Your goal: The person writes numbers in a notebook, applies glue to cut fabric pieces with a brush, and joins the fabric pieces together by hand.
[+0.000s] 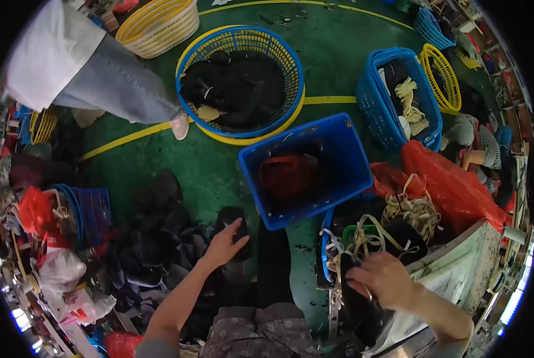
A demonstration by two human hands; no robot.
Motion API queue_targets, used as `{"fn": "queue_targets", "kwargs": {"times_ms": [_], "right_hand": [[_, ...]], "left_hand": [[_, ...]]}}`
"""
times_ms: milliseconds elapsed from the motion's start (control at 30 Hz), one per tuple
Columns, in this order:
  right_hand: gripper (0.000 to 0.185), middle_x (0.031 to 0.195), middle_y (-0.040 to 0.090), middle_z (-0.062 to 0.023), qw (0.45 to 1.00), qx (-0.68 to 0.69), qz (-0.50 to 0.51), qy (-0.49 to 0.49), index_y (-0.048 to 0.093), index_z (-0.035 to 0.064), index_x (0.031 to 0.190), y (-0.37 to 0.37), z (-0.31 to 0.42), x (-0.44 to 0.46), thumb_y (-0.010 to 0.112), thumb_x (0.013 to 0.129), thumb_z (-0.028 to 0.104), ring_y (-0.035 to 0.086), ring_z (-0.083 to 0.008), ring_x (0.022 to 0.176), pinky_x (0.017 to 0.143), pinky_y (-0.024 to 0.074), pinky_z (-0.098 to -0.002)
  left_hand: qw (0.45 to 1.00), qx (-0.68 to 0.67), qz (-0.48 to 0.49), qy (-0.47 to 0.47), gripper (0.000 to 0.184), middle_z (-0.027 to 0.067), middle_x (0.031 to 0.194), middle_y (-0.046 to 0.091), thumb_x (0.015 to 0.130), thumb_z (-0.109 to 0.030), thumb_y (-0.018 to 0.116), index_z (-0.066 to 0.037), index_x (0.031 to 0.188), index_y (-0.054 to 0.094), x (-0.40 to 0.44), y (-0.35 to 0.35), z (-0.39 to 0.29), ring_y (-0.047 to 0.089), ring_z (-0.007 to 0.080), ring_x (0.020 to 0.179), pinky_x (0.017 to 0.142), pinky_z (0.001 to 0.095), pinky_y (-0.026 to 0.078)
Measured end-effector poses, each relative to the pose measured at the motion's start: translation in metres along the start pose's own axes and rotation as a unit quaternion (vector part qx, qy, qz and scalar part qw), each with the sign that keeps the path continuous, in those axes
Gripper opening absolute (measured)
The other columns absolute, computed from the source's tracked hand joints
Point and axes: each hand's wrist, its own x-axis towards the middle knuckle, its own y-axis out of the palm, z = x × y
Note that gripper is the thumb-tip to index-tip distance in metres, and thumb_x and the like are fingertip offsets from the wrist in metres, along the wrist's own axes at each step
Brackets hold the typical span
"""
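Note:
My left hand (222, 244) reaches out over the floor with its fingers apart, beside a dark flat piece (234, 230) near a heap of black pieces (153, 250). On the right, my right hand (386, 279) has its fingers closed on a black piece (353, 286) by the edge of a pale worktable (458, 268). Cream straps (413, 209) lie tangled just beyond that hand. A blue bin (306, 128) stands tilted in front of me, with something dark red (288, 176) inside.
A round blue basket (300, 71) holds black material. Person in jeans (118, 74) stands at upper left. Blue baskets (374, 101) and red plastic (446, 185) are at right; another person (488, 149) is low at far right. Bags (64, 271) sit at left.

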Motion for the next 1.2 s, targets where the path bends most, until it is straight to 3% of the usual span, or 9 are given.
{"fn": "queue_targets", "kwargs": {"times_ms": [133, 200, 333, 400, 533, 667, 900, 1000, 1200], "right_hand": [[0.020, 0.086, 0.063, -0.0090, 0.996, -0.068, -0.013, 0.049, 0.061, 0.0120, 0.102, 0.032, -0.149, 0.088, 0.066, 0.085, 0.020, 0.061, -0.0300, 0.087, 0.082, 0.0433, -0.0404], [0.022, 0.096, 0.065, -0.0108, 0.997, -0.054, -0.027, 0.050, 0.060, 0.0110, 0.103, 0.036, -0.194, 0.131, 0.068, 0.084, 0.013, 0.060, -0.0330, 0.095, 0.084, 0.0444, -0.0418], [0.033, 0.110, 0.065, -0.0140, 0.977, 0.007, -0.198, 0.084, 0.057, 0.0081, 0.105, 0.032, -0.217, 0.206, 0.073, 0.076, 0.003, 0.060, -0.0347, 0.102, 0.090, 0.0454, -0.0452], [0.033, 0.111, 0.065, -0.0127, 0.959, -0.005, -0.274, 0.073, 0.058, 0.0077, 0.106, 0.025, -0.217, 0.241, 0.071, 0.077, 0.001, 0.060, -0.0350, 0.099, 0.090, 0.0458, -0.0452], [0.033, 0.114, 0.064, -0.0126, 0.970, -0.004, -0.243, -0.005, 0.058, 0.0087, 0.108, 0.034, -0.218, 0.294, 0.070, 0.078, 0.001, 0.059, -0.0350, 0.103, 0.092, 0.0452, -0.0447], [0.030, 0.107, 0.063, -0.0113, 0.980, 0.036, -0.188, -0.059, 0.059, 0.0101, 0.107, 0.092, -0.201, 0.366, 0.069, 0.080, 0.005, 0.058, -0.0345, 0.103, 0.094, 0.0427, -0.0453], [0.033, 0.090, 0.063, -0.0138, 0.921, 0.291, -0.255, 0.035, 0.062, 0.0085, 0.109, 0.153, -0.194, 0.500, 0.068, 0.080, -0.007, 0.064, -0.0279, 0.082, 0.070, 0.0506, -0.0322], [0.035, 0.099, 0.064, -0.0131, 0.880, 0.197, -0.416, -0.116, 0.061, 0.0081, 0.112, 0.145, -0.192, 0.567, 0.066, 0.082, -0.009, 0.063, -0.0291, 0.086, 0.071, 0.0504, -0.0347], [0.043, 0.096, 0.057, -0.0128, 0.977, 0.123, -0.163, -0.066, 0.058, 0.0119, 0.116, 0.132, -0.218, 0.605, 0.069, 0.076, -0.002, 0.057, -0.0348, 0.090, 0.076, 0.0480, -0.0427]], "left_hand": [[0.915, -0.354, 0.022, -0.194, 0.082, 0.0159, 0.112, 0.066, 0.084, -0.034, 0.073, -0.005, 0.148, 0.030, 0.129, 0.028, -0.008, 0.065, 0.0217, 0.104, 0.080, 0.0346, 0.054], [0.964, -0.233, -0.016, -0.129, 0.082, 0.0156, 0.119, 0.062, 0.085, -0.034, 0.073, -0.006, 0.148, 0.029, 0.155, 0.086, 0.066, 0.064, 0.0216, 0.105, 0.081, 0.0334, 0.054], [0.871, -0.446, 0.137, -0.157, 0.074, 0.0158, 0.146, 0.043, 0.088, -0.023, 0.071, -0.009, 0.149, 0.031, 0.164, 0.128, -0.032, 0.056, 0.0227, 0.119, 0.090, 0.0384, 0.052], [0.740, -0.552, 0.356, -0.142, 0.076, 0.0141, 0.151, 0.035, 0.091, -0.018, 0.068, -0.009, 0.152, 0.025, 0.173, 0.146, -0.038, 0.048, 0.0218, 0.128, 0.098, 0.0376, 0.047], [0.855, -0.505, 0.057, -0.103, 0.078, 0.0085, 0.153, 0.033, 0.091, -0.025, 0.067, -0.011, 0.153, 0.023, 0.203, 0.124, 0.055, 0.042, 0.0217, 0.133, 0.104, 0.0339, 0.041], [0.796, -0.487, -0.266, -0.240, 0.094, 0.0114, 0.141, 0.042, 0.085, -0.049, 0.065, -0.014, 0.155, 0.012, 0.293, -0.042, 0.120, 0.039, 0.0292, 0.134, 0.101, 0.0577, 0.036], [0.831, -0.476, -0.226, -0.181, 0.071, 0.0105, 0.119, 0.055, 0.084, -0.031, 0.067, -0.017, 0.140, 0.026, 0.347, -0.063, 0.128, 0.062, 0.0278, 0.103, 0.073, 0.0478, 0.058], [0.815, -0.499, -0.235, -0.179, 0.067, 0.0093, 0.107, 0.056, 0.084, -0.021, 0.067, -0.016, 0.136, 0.025, 0.343, -0.017, 0.120, 0.065, 0.0229, 0.089, 0.069, 0.0399, 0.059], [0.757, -0.541, -0.304, -0.203, 0.075, 0.0066, 0.092, 0.055, 0.082, -0.014, 0.070, -0.004, 0.139, 0.022, 0.320, 0.083, 0.079, 0.057, 0.0148, 0.077, 0.065, 0.0299, 0.050]]}}
